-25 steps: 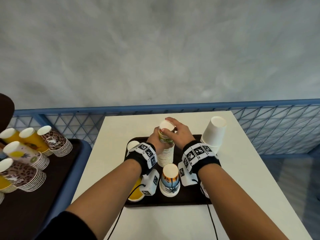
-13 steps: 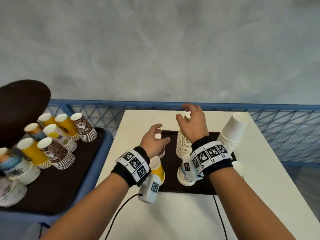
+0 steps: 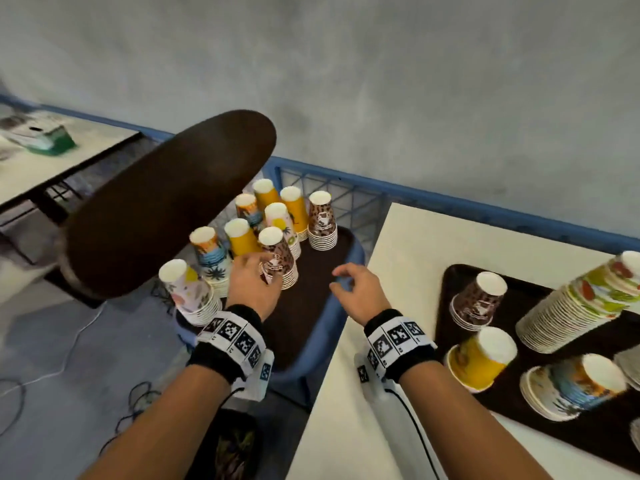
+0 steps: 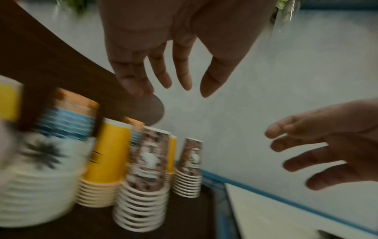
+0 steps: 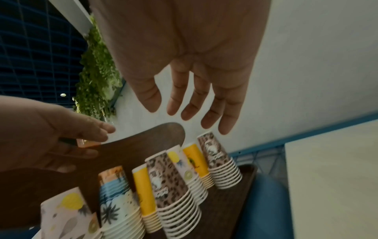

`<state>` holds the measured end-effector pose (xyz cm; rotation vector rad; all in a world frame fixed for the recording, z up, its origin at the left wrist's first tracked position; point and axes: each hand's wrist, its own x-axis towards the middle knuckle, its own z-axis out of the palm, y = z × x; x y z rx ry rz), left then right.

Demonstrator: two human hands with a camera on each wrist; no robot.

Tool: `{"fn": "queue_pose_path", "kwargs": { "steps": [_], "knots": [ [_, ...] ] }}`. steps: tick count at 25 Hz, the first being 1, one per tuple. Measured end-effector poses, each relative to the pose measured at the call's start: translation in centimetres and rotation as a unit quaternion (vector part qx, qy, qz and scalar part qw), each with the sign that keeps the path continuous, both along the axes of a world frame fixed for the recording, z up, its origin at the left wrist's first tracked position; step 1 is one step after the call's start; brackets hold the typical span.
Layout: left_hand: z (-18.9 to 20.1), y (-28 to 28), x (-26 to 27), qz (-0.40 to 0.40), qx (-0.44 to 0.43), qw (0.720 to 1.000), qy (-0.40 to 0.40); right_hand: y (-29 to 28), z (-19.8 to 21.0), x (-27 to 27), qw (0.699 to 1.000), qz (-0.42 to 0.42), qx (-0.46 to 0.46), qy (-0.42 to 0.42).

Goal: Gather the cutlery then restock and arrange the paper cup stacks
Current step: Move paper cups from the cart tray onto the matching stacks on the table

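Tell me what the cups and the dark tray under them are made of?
The cups look like paper: matte printed sides, white rolled rims, thin walls nested in tight stacks. The tray looks like dark brown plastic with a dull, smooth finish and a raised rounded edge, though the material is hard to tell for sure.

My left hand (image 3: 251, 285) covers the lower front of the brown patterned cup stack (image 3: 278, 259), so I cannot tell whether the fingertips touch it. The dark chair back (image 3: 166, 216) hides parts of the far left cup stacks (image 3: 207, 249). On the right, the tall cup stack (image 3: 575, 306) and the beach-print cups (image 3: 575, 382) run off the picture's edge. The left wrist view smears the near palm-print cups (image 4: 39, 186). Something green on the far left table (image 3: 52, 142) is too blurred to name.
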<state>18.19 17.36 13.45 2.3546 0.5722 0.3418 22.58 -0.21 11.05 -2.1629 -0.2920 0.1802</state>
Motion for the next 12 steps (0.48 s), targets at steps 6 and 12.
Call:
{"fn": "queue_pose_path", "kwargs": {
  "steps": [6,12],
  "knots": [
    [-2.5,12.5,-0.7,0.159,0.006,0.987,0.015,9.6,-2.0,3.5,0.999,-0.003,-0.014,0.038],
    [-6.4,16.5,0.0,0.171,-0.170,0.970,0.011,14.0,-4.2,7.7,0.990,-0.050,0.055,0.116]
  ]
}}
